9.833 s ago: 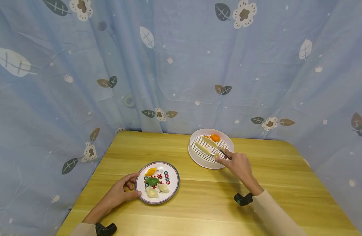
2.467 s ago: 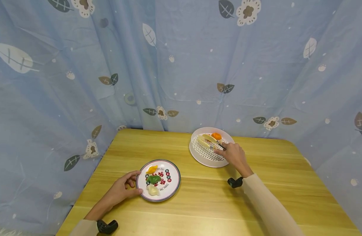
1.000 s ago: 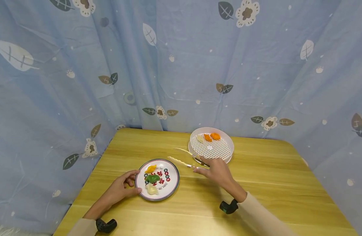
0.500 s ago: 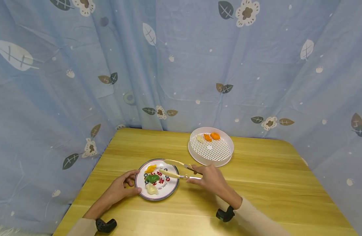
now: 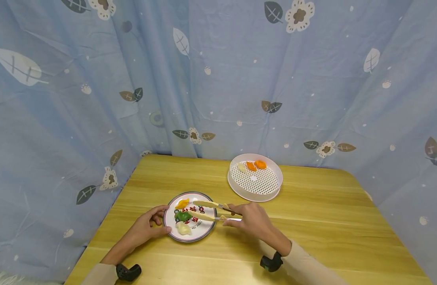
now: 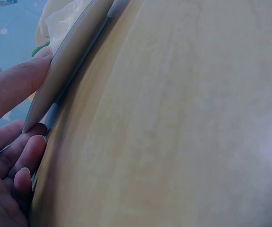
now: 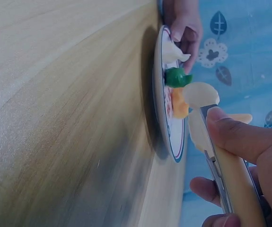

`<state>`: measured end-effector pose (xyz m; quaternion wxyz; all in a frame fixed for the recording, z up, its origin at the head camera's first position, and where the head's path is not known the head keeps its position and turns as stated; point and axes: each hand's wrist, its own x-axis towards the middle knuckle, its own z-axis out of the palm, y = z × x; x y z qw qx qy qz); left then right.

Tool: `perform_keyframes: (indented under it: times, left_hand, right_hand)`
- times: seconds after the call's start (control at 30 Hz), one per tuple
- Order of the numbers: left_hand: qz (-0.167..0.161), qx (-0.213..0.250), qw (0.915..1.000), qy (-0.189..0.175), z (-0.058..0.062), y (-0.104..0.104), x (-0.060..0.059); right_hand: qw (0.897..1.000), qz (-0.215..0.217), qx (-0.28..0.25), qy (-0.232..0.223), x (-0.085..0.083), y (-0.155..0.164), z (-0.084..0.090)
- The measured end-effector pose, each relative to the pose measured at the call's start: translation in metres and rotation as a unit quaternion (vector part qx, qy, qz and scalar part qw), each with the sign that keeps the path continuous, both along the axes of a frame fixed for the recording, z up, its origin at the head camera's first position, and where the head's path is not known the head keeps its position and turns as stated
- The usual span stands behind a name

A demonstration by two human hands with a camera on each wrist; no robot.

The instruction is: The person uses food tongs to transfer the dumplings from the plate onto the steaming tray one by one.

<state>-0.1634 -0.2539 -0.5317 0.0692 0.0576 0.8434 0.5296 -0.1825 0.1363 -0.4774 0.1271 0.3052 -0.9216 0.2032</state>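
Observation:
At the left of the plate (image 5: 205,230), my left hand (image 5: 147,226) grips the rim, its thumb (image 6: 20,82) on the upper edge and fingers curled beneath in the left wrist view. Three toy-like dumplings line the plate's left side: a yellow dumpling (image 5: 182,204), a green dumpling (image 5: 183,216) and a white dumpling (image 5: 184,228). My right hand (image 5: 255,222) holds tongs (image 5: 203,216) with cream-coloured arms, spread apart over the plate's right half. Nothing sits between their tips, and the lower tip is close to the green dumpling. In the right wrist view the thumb presses the tongs' handle (image 7: 240,189).
Behind and to the right stands a round white steamer tray (image 5: 254,196) with a perforated floor. Along its far side lie a white dumpling (image 5: 241,168) and two orange dumplings (image 5: 251,166). A blue patterned curtain (image 5: 218,79) hangs behind the wooden table (image 5: 311,221).
Earlier a second white dumpling lay on the plate; a white one now sits in the steamer tray. My right hand has brought the tongs from the tray left over the plate. The left hand stays put.

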Motion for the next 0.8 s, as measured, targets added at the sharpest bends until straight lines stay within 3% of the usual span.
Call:
perform_keyframes:
  times: [0.8]
  left_hand:
    - [0.008, -0.019, 0.9998, -0.001, 0.001, 0.001, -0.001]
  right_hand:
    - [0.998, 0.03, 0.005, -0.053, 0.001, -0.014, -0.01]
